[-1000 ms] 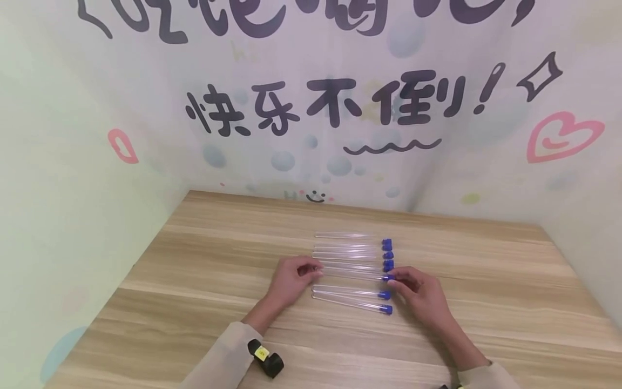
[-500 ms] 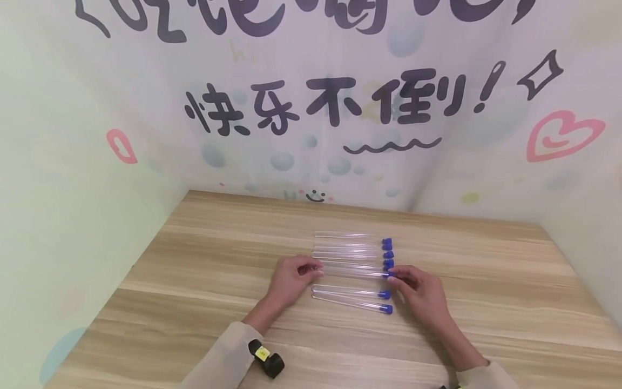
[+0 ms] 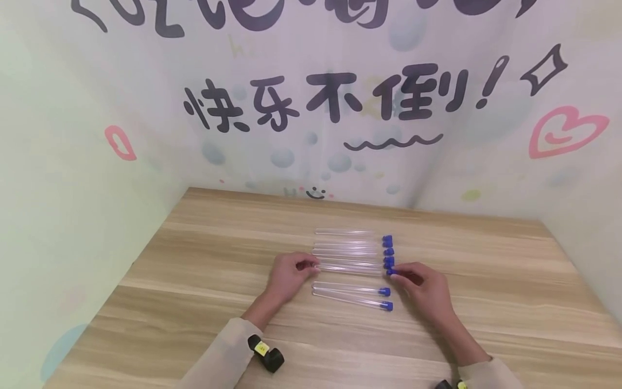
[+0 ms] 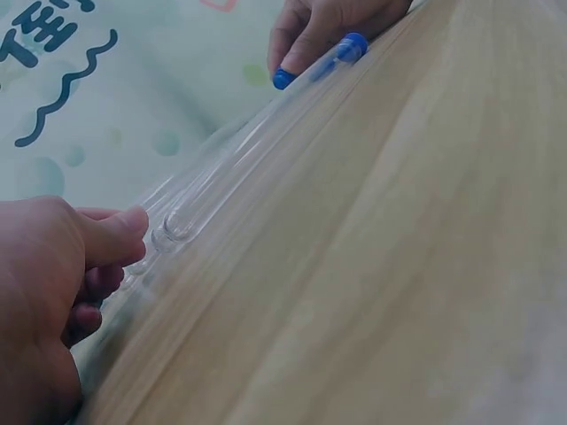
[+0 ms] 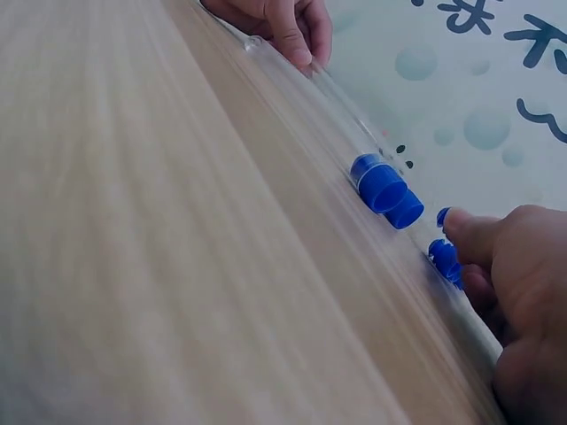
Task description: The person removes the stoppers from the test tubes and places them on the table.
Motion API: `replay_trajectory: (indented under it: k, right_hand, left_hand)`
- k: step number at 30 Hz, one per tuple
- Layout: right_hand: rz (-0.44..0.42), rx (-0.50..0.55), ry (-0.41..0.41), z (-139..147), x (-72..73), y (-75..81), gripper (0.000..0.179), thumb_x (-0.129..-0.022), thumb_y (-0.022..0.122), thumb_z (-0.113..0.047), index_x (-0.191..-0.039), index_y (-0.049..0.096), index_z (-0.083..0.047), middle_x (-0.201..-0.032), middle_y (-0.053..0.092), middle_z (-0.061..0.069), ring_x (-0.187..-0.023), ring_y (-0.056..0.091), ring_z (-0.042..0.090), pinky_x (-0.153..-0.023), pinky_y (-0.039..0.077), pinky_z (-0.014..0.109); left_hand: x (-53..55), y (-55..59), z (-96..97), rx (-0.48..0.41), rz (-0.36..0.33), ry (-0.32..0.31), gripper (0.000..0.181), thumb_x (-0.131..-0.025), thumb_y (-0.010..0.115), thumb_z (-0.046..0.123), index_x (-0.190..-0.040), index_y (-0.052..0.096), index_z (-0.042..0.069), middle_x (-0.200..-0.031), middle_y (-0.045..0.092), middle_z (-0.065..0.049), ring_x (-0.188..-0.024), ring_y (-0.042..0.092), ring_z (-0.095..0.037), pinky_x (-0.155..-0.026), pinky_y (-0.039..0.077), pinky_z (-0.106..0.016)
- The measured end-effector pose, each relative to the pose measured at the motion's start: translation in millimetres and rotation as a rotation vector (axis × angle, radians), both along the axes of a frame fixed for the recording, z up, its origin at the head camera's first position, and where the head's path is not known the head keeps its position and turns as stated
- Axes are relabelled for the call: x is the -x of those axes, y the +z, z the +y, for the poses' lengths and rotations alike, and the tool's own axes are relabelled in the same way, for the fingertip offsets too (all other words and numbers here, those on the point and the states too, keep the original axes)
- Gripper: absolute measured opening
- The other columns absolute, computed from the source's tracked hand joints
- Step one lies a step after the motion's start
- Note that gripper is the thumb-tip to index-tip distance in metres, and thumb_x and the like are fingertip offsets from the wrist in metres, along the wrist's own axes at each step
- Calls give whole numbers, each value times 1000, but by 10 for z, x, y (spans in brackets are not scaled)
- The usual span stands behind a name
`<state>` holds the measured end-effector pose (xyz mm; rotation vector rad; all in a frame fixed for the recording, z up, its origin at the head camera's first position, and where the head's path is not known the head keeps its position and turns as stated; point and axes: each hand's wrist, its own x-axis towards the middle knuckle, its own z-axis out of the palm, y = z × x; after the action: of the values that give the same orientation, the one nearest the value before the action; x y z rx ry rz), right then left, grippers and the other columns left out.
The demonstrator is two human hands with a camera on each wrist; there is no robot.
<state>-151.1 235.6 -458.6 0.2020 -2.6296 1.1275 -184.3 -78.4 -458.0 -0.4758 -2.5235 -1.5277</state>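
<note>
My left hand point(image 3: 290, 278) pinches the rounded left end of a clear test tube point(image 3: 350, 269) between thumb and fingers. At the tube's right end my right hand point(image 3: 427, 292) pinches a small blue cap point(image 3: 391, 272), with a narrow gap between cap and tube. Nearer me lie two test tubes with blue caps fitted, a front one point(image 3: 350, 300) and another point(image 3: 347, 288) just behind it. In the right wrist view their fitted caps point(image 5: 379, 183) stand out clearly, while the cap in my right hand point(image 5: 523, 292) is mostly hidden by the thumb.
Beyond the held tube, several uncapped test tubes point(image 3: 345, 247) lie side by side on the wooden table point(image 3: 194, 243). Loose blue caps point(image 3: 387, 252) form a column off their right ends. A printed white cloth point(image 3: 272, 178) hangs behind the table.
The blue cap in my right hand, earlier at the tube's mouth, now stands slightly apart from it. The held tube has shifted slightly away from me, closer to the uncapped tubes.
</note>
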Motion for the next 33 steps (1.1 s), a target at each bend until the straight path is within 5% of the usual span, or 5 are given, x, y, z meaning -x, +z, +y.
replay_trajectory:
  k: [10, 33]
  right_hand:
    - [-1, 10, 54, 0, 19, -25, 18, -81, 77, -17, -98, 72, -18, -95, 68, -6, -84, 63, 11, -72, 50, 22]
    - [-14, 0, 16, 3, 16, -39, 26, -80, 79, -18, -104, 70, -16, -92, 67, -5, -78, 61, 11, -66, 49, 23]
  left_hand:
    - [0, 1, -1, 15, 22, -20, 15, -76, 79, 9, -90, 74, 9, -79, 67, 4, -68, 55, -10, -60, 48, -24]
    - [62, -26, 1, 66, 36, -35, 18, -74, 81, 7, -90, 74, 5, -76, 61, 2, -67, 52, -11, -58, 46, -24]
